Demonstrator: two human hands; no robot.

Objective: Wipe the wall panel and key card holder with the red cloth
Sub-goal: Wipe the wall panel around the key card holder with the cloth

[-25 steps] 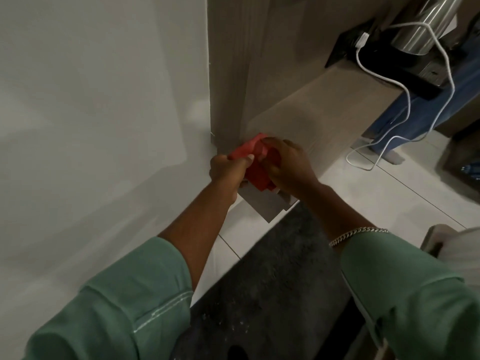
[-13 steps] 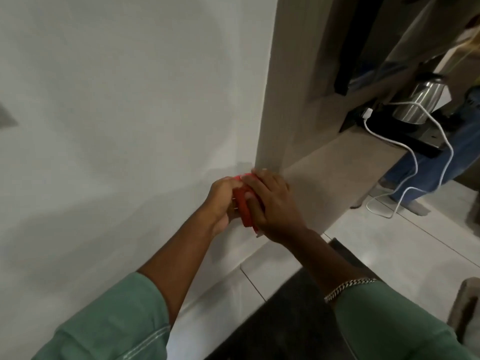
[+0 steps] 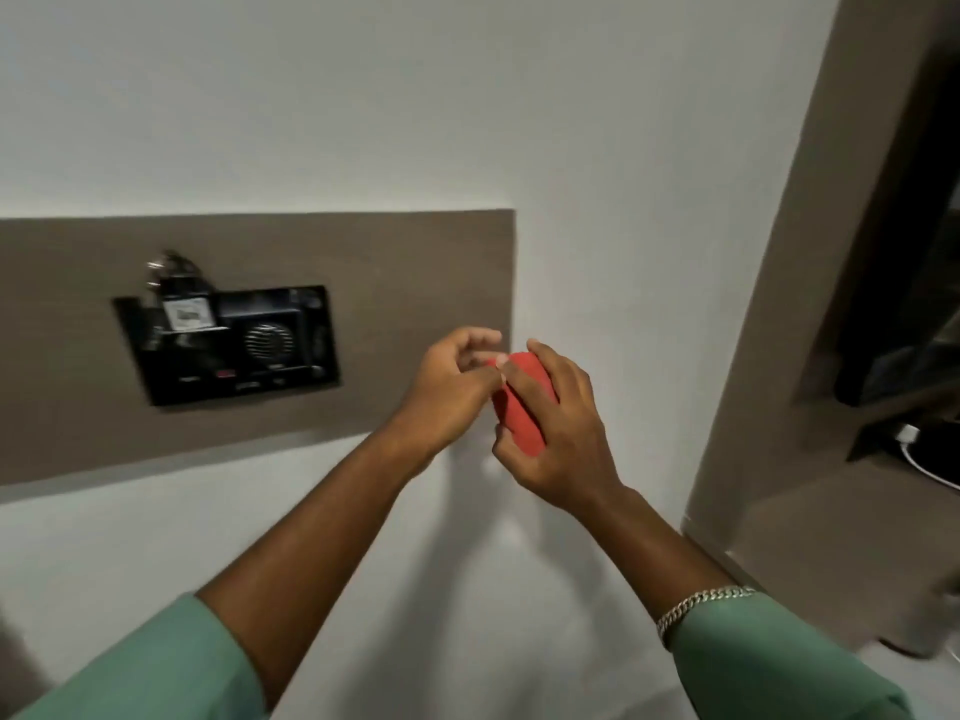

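A brown wall panel [image 3: 415,283] runs across the white wall at the left. Set into it is a black key card holder [image 3: 234,350] with a round speaker grille and a key tag with a ring stuck in its top slot. The folded red cloth [image 3: 522,407] is held in front of the panel's right end. My right hand [image 3: 561,433] wraps around the cloth from the right. My left hand [image 3: 452,392] pinches the cloth's upper left edge with thumb and fingertips. Both hands are right of the key card holder, apart from it.
A brown wooden cabinet side [image 3: 789,304] stands at the right, with a dark recess and a shelf holding a white cable [image 3: 919,454]. White wall [image 3: 311,96] fills the area above and below the panel.
My view has lifted from the floor and cabinet base up to the wall panel. Both hands rose with the red cloth, from low beside the cabinet to the panel's right end.
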